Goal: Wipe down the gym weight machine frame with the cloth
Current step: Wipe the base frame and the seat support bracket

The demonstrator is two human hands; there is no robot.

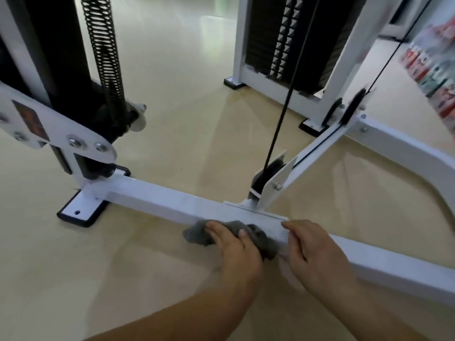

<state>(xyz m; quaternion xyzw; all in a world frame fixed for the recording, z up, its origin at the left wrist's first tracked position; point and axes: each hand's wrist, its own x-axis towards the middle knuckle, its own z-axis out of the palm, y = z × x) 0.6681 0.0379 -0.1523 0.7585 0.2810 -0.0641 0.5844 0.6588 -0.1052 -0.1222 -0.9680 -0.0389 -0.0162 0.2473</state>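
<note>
A white square base bar [157, 195] of the weight machine frame runs low across the floor from left to right. A grey cloth [197, 233] is bunched against the bar's near side, just left of the welded junction plate. My left hand [236, 249] is shut on the cloth and presses it to the bar. Just to its right, my right hand [312, 254] rests flat on the bar with its fingers curled over the top edge, holding nothing.
A black cable [278, 124] rises from a pulley bracket [268, 178] just behind the bar. A coil spring [103, 50] and black upright stand at left over a foot plate [81, 210]. The weight stack [280, 38] stands behind. Beige floor lies all around.
</note>
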